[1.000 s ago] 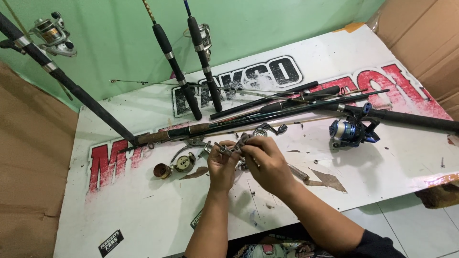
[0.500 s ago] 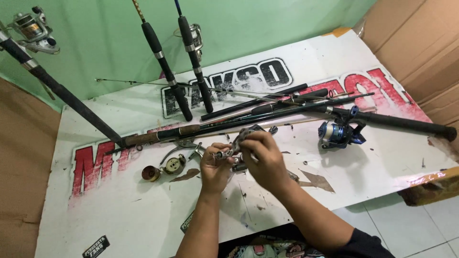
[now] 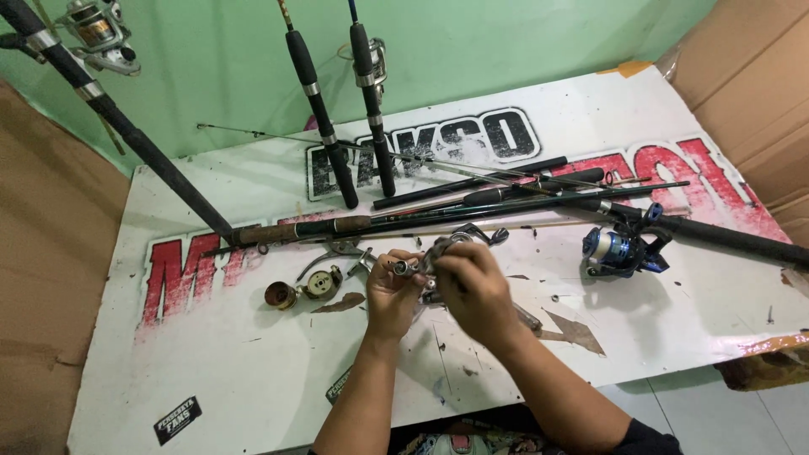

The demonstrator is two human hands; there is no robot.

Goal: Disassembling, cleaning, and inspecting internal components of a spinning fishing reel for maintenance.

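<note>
Fingers (image 3: 403,274) of left hand (image 3: 392,295) and right hand (image 3: 474,286) clamped together on metal spinning reel (image 3: 434,253), frame centre, above white signboard table (image 3: 253,371), blue spinning reel (image 3: 619,248) right, loose reel parts (image 3: 308,286) left.

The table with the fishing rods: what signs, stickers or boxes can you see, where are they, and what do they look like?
Banner sign: lies flat as the tabletop, white, with big red and black letters, scuffed.
Black sticker: near left corner of the banner, small tilted rectangle with white print.
Second sticker: beside the left forearm, small, dark, partly hidden.
Cardboard sheets: brown, plain, at the right; more at the left.
</note>
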